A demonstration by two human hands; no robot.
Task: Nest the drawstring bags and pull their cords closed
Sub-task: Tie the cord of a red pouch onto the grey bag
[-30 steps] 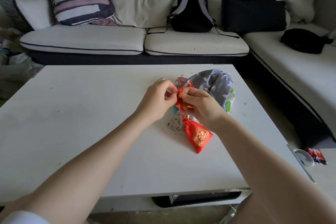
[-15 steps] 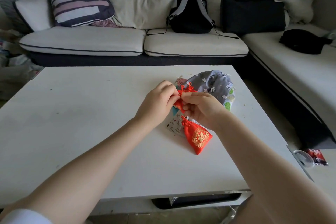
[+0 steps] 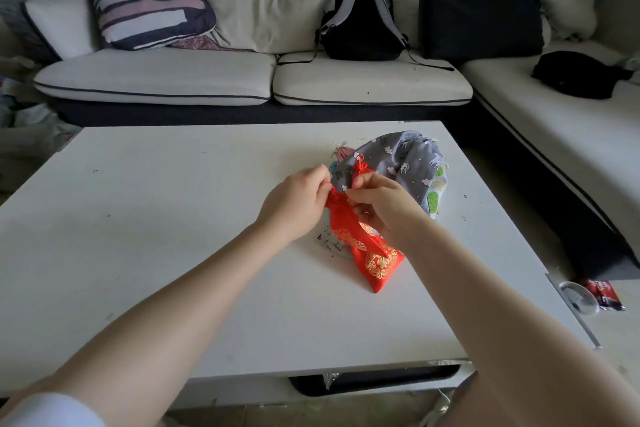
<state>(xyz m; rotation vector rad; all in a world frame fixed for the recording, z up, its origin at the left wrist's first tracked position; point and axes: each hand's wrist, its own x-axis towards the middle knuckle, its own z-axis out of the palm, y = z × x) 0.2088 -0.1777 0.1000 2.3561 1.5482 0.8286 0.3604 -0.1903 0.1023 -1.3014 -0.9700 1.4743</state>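
My left hand [image 3: 294, 204] and my right hand [image 3: 381, 206] both pinch the gathered mouth of a small red drawstring bag [image 3: 341, 222] with gold embroidery. Its red knotted cord [image 3: 360, 166] sticks up above my right fingers. The bag hangs down onto a second red and gold bag [image 3: 379, 265] that lies on the white table [image 3: 156, 218], and the two overlap. Behind my hands lies a larger grey bag [image 3: 405, 163] printed with white animals. A white printed bag [image 3: 329, 242] and a green-patterned one [image 3: 434, 199] show under the pile.
A sofa with cushions and a black backpack [image 3: 360, 24] stands behind the table. A black pouch [image 3: 578, 74] lies on the right seat. A clear lid and a red packet [image 3: 604, 295] sit beyond the table's right edge.
The held red bag has come down from in front of the grey bag and now reaches the red bag on the table. Both hands have kept their pinch on its mouth.
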